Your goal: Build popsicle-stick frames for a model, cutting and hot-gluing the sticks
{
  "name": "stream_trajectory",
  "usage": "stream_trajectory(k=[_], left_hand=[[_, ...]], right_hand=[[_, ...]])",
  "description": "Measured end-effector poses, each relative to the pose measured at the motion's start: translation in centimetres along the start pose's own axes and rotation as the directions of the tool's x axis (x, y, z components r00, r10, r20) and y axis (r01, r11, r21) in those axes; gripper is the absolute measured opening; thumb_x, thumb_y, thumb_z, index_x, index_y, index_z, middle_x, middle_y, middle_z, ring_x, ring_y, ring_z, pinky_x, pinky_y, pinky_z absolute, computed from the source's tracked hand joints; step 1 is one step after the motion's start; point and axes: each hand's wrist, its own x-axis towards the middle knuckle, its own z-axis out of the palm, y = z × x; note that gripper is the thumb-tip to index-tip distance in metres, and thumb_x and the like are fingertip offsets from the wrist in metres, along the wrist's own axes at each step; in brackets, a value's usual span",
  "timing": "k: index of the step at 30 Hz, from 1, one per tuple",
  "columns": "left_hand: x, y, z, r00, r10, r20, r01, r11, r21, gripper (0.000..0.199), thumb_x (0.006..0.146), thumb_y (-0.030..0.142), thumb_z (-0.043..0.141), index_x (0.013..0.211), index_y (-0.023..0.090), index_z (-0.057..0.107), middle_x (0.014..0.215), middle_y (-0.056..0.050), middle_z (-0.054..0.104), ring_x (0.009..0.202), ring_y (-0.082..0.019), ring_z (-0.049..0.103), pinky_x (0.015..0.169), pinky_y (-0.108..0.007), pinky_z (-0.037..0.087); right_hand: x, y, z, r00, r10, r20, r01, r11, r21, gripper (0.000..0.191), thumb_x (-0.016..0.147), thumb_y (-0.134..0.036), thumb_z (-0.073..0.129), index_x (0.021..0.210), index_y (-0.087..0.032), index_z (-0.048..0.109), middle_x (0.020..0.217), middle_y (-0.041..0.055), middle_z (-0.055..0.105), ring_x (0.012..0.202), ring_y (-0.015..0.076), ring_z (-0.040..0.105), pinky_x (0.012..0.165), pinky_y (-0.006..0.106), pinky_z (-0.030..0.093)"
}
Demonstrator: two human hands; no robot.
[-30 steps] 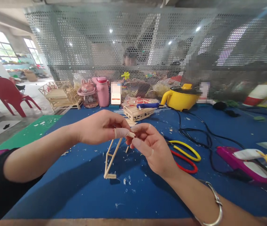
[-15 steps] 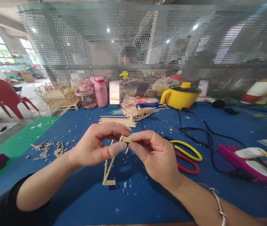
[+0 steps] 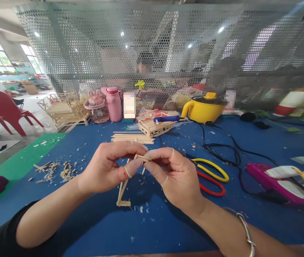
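Between my two hands is a small frame of thin wooden sticks point(image 3: 123, 191), held above the blue table. My left hand point(image 3: 111, 162) pinches its upper end between thumb and fingers. From the other side, the thumb and forefinger of my right hand point(image 3: 177, 175) pinch the same short crosspiece. Long legs of the frame run down below my left hand to a short foot piece near the tabletop. Part of the upper end is hidden by my fingertips. Behind my hands lies a bundle of loose wooden sticks point(image 3: 133, 137).
Scissors with red and yellow handles point(image 3: 213, 185) lie beside my right hand. Wood scraps point(image 3: 47, 171) are scattered left. A blue glue gun point(image 3: 166, 119) rests on a wooden model point(image 3: 156, 129). Black cables and a purple power strip point(image 3: 280, 184) lie right; a yellow pot point(image 3: 205, 109) stands behind.
The stick frame has tilted slightly in my fingers, and its lower foot has risen a little. Both hands keep their pinch. The whole view has shifted slightly.
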Motion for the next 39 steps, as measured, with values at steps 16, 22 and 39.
stream_trajectory(k=[16,22,39], left_hand=[[-0.1,-0.1,0.1,0.988,-0.146,-0.042,0.141,0.983,-0.117,0.013,0.083,0.022,0.059,0.093,0.017,0.067,0.095,-0.007,0.070,0.084,-0.017,0.066,0.073,-0.026,0.055],[0.0,0.0,0.0,0.999,-0.025,-0.031,0.026,0.998,0.052,0.012,0.081,0.019,0.062,0.091,0.018,0.068,0.094,-0.007,0.071,0.089,-0.019,0.066,0.080,-0.028,0.053],[-2.7,-0.9,3.1,0.953,-0.235,-0.189,0.216,0.969,-0.119,0.032,0.089,0.023,0.053,0.120,0.021,0.057,0.079,-0.002,0.068,0.069,-0.013,0.064,0.065,-0.024,0.055]], right_hand=[[0.2,-0.1,0.4,0.982,0.181,0.054,-0.189,0.951,0.245,0.025,0.074,-0.016,0.069,0.094,-0.023,0.056,0.088,0.0004,0.071,0.081,0.0138,0.069,0.073,0.026,0.058],[0.6,-0.2,0.2,0.951,0.306,0.051,-0.307,0.899,0.312,0.023,0.070,-0.022,0.073,0.086,-0.023,0.057,0.075,-0.0045,0.069,0.070,0.0103,0.067,0.069,0.023,0.057],[0.7,-0.2,0.1,0.961,0.273,0.042,-0.273,0.914,0.301,0.012,0.071,-0.016,0.070,0.075,-0.023,0.060,0.068,-0.0047,0.068,0.063,0.0105,0.066,0.063,0.023,0.057]])
